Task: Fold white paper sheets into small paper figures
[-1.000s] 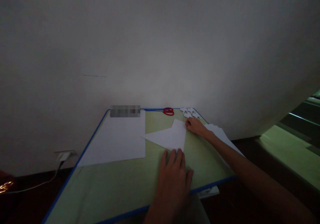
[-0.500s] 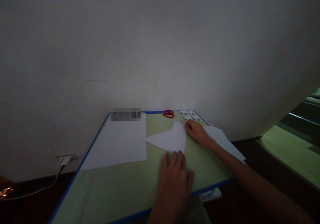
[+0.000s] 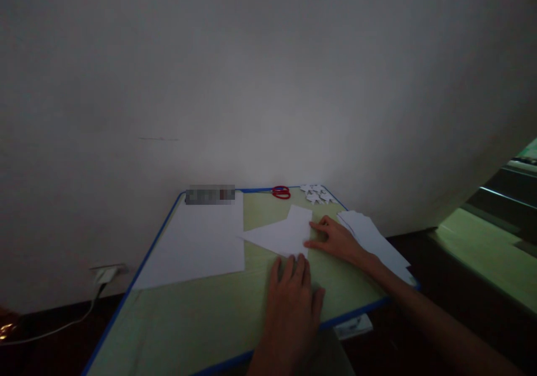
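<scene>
A folded sheet of white paper [image 3: 285, 231] lies on the table, its long point toward the left and a corner sticking up at the back. My left hand [image 3: 291, 297] lies flat at its near edge, fingers stretched out and the fingertips on or beside the paper. On the paper's right edge rests my right hand [image 3: 335, 239], thumb and forefinger spread apart along the edge, the other fingers curled in. Neither hand grips the paper.
A large white sheet [image 3: 201, 241] covers the table's left part. Scissors with red handles [image 3: 281, 192] lie at the back, left of several white paper cut-outs [image 3: 318, 193]. A stack of white sheets [image 3: 373, 239] lies at the right edge. A plugged-in cable [image 3: 94, 303] hangs at left.
My right hand has come from the paper's back right corner down along its right edge, and its thumb and forefinger have parted. The left hand stays in place.
</scene>
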Demonstrator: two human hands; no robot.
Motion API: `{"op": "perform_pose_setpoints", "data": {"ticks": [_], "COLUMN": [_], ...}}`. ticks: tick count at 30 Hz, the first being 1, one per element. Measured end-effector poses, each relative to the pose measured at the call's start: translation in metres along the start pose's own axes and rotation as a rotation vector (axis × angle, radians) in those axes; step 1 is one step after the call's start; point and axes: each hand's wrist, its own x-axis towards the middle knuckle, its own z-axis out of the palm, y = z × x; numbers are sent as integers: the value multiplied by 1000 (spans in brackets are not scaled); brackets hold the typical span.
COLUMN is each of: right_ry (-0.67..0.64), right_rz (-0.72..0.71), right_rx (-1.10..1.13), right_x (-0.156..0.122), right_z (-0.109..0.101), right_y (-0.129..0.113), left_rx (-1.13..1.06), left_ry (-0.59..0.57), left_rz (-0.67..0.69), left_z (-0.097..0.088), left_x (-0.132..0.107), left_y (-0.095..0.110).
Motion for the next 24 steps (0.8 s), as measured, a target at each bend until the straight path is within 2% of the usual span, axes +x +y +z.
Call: {"op": "perform_pose_setpoints", "data": {"ticks": [6,13,19,24], "right_ry": [-48,-96,-57,-9], "right_rz": [15,79,155,245], "right_rx": [-67,-71,-14,19], "right_x": [-3,10,22,38], "right_z": [-2,-3,-2,-1], "right_y": [1,2,5,14], "left_rx": [-1,8,18,21], "left_ry": [-26,-31,-62,-42], "left_rz": [-2,8,-6,0], "left_z": [-2,-3,-4,-3], "left_x": [1,3,4,3], "left_y": [0,0,1,1]}}
